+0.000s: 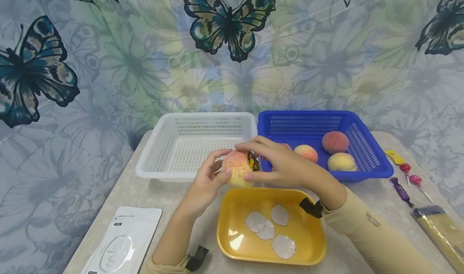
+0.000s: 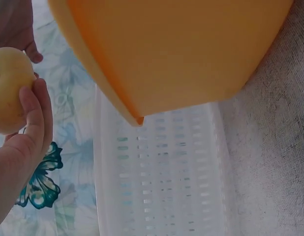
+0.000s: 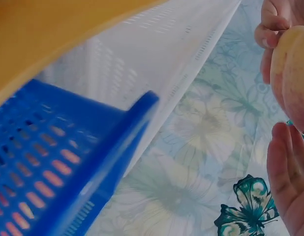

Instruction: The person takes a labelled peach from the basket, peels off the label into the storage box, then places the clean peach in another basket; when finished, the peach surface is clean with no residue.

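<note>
Above the front edge of the white basket, my left hand (image 1: 204, 185) grips a pink and yellow peach (image 1: 235, 168), its fingers and thumb curled round the left side. On the peach's right side is a dark, colourful sticker (image 1: 252, 161). My right hand (image 1: 280, 161) lies against that side with fairly straight fingers over the top and the thumb on the front. The left wrist view shows the pale underside of the peach (image 2: 9, 91) in the left hand (image 2: 29, 132). In the right wrist view, the right hand's fingers (image 3: 280, 157) touch the peach's lower end.
A white basket (image 1: 145, 170) stands behind, beside a blue basket (image 1: 375, 171) with several peaches (image 1: 335, 142). In front, a yellow tray (image 1: 253, 248) holds several white paper discs (image 1: 284, 246). A white pouch (image 1: 123, 237) lies left; lollipops (image 1: 417, 180) and a gold packet (image 1: 440, 233) lie right.
</note>
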`<state>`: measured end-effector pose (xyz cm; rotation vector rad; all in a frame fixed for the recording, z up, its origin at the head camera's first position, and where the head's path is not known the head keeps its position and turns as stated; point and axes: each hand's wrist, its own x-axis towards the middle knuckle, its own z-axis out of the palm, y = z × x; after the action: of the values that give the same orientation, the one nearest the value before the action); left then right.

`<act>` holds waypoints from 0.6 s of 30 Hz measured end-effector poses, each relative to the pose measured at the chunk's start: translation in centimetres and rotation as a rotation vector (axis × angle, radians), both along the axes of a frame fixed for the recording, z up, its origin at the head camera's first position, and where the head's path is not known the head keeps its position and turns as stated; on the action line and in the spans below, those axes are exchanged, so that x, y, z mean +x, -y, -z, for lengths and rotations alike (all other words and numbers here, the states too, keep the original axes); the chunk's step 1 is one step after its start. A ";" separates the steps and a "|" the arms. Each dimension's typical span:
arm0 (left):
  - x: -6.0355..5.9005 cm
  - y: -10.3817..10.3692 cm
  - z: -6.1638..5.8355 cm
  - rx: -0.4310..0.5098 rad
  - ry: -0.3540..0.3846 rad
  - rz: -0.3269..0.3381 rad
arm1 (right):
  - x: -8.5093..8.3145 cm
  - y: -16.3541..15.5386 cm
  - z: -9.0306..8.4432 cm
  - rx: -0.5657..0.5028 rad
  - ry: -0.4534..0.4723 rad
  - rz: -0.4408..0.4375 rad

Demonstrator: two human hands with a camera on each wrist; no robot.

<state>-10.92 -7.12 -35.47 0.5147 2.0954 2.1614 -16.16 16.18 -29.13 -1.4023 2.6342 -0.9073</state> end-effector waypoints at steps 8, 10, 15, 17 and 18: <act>-0.1 0.0 0.3 -0.020 -0.014 0.031 | 1.0 -1.6 0.8 0.017 -0.184 -0.011; 0.0 0.0 0.3 -0.016 -0.020 0.048 | 1.4 -1.9 0.9 0.016 -0.226 -0.027; 0.0 -0.1 0.4 0.005 -0.026 0.097 | 2.1 -2.5 0.9 -0.027 -0.257 -0.066; 0.0 0.0 0.4 0.012 -0.033 0.109 | 2.2 -2.8 0.8 -0.069 -0.246 -0.077; 0.0 0.0 0.5 0.020 -0.037 0.117 | 2.3 -3.0 0.8 -0.091 -0.236 -0.075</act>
<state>-10.88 -7.12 -35.95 0.6675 2.0087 2.1263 -13.89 19.13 -29.95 -1.7171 2.7114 -0.9168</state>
